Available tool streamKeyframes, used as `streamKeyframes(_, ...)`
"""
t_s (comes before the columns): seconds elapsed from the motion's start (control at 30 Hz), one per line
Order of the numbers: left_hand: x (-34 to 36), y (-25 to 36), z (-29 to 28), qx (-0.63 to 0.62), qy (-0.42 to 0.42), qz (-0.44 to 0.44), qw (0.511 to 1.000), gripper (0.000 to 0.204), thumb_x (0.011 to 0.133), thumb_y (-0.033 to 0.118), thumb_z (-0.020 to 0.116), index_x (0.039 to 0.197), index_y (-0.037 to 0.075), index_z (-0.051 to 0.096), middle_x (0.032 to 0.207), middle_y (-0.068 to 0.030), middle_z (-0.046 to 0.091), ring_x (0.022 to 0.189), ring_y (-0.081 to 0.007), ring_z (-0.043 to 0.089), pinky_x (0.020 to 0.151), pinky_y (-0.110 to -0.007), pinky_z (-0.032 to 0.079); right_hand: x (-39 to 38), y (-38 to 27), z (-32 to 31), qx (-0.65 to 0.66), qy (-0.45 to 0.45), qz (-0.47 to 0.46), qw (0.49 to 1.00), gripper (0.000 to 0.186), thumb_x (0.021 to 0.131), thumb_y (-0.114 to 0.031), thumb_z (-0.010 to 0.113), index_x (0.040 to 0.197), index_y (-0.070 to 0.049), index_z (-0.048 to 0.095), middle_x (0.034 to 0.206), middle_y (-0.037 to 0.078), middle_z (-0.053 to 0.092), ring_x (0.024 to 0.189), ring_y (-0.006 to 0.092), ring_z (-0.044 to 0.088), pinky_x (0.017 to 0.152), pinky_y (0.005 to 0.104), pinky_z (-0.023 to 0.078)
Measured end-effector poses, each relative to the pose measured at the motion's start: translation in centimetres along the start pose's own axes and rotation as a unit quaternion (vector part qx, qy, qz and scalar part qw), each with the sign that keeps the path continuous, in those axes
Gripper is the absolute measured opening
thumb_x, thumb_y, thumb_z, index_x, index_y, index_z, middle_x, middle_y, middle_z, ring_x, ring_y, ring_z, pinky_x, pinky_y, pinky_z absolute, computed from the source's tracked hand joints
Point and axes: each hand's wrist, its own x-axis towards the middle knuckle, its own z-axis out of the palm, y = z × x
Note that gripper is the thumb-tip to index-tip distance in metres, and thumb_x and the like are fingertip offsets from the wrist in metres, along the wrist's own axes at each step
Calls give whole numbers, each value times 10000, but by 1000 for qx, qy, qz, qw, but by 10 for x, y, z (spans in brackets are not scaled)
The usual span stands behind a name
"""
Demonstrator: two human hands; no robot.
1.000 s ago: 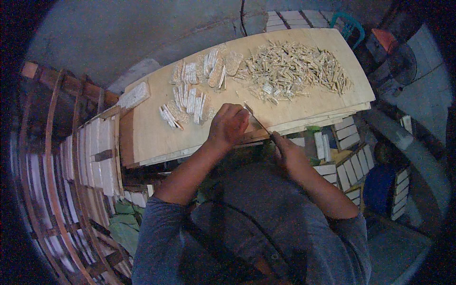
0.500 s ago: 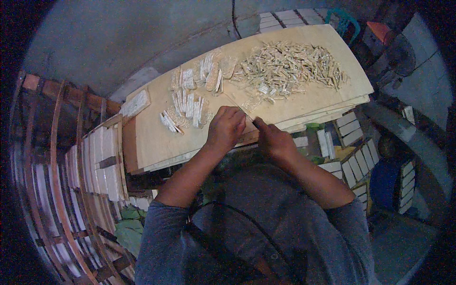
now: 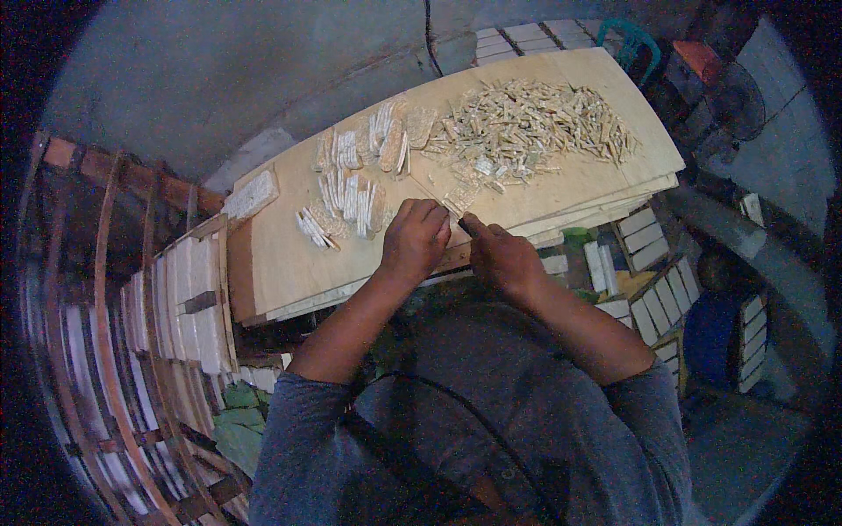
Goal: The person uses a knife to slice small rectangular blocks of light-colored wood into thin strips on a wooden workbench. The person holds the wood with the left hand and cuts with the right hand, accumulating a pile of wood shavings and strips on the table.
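Note:
At the near edge of a pale plywood board (image 3: 298,272), my left hand (image 3: 417,237) is closed on a small pale piece, mostly hidden by the fingers. Right beside it my right hand (image 3: 498,259) is closed on the dark handle of a thin knife (image 3: 467,221), its blade angled up and left beside the left fingers. Beyond my hands lie several bundled stacks of pale, textured oval pieces (image 3: 358,203), some standing on edge. A large loose heap of short beige pieces (image 3: 544,127) covers the board's right part.
A wall (image 3: 228,79) rises behind. Slatted wooden racks with white slabs (image 3: 189,298) stand left, near green sacks (image 3: 241,421). Below and right are trays of white bars (image 3: 658,307) and a blue container (image 3: 710,342). A teal chair (image 3: 645,48) and a fan (image 3: 737,105) stand back right.
My right hand with the knife has moved up and left, closer to my left hand. The blade now lies at a different angle, and the camera view has shifted slightly.

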Motion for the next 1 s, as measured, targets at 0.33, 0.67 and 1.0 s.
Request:
streamKeyframes(0.33,-6,-3,7,-21,23,-3,1000,199,830,67,748,1025,70,709,1018,-102,668,1004,-341,645,820,-441,578,-55,41,16,27,73,-32,996,592,951,-115,653,1521,-129,494,1068,242,717,936,473,717,808,553,584)
streamKeyframes(0.67,-9,-6,4,-14,23,15,1000,193,825,52,737,1015,60,706,1034,-103,677,1003,-343,640,838,-448,575,-24,16,14,48,44,-51,997,570,961,-173,633,1509,-99,493,1161,256,699,987,468,705,842,562,575)
streamKeyframes(1.0,-14,-5,4,-5,18,-2,1000,176,846,102,726,1012,49,706,1039,-145,702,991,-374,657,866,-483,565,-36,9,-1,100,100,-58,988,528,969,-118,614,1493,-110,547,1173,247,712,940,470,719,854,511,580)
